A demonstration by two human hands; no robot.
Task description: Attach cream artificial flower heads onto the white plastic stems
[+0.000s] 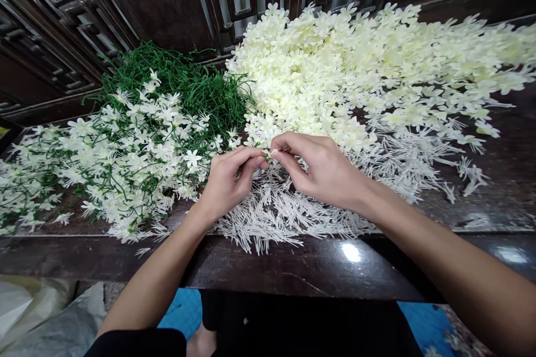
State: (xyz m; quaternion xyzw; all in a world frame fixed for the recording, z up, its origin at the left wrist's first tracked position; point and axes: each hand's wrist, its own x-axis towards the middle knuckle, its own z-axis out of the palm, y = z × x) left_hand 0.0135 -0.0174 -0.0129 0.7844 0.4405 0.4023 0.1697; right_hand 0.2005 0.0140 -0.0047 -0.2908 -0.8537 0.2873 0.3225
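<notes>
Dark glossy wood desk (pixel 301 273) against a carved panel (pixel 167 3), loaded with green stems (pixel 184 81) and white flowers on stems (pixel 134 150) at left, pale-yellow blossoms (pixel 318 78) behind right, white bristly sprigs (pixel 285 217) front centre. Left hand (pixel 229 177) and right hand (pixel 324 166) both pinched thumb-to-index, fingertips nearly meeting, gripping a small flower piece (pixel 270 154) between them, just above the sprigs; fingers hide most of it, so exact part unclear.

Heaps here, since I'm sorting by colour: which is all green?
The stem heap behind the white flowers; those, the cream blossoms and white filaments look mostly pale.
</notes>
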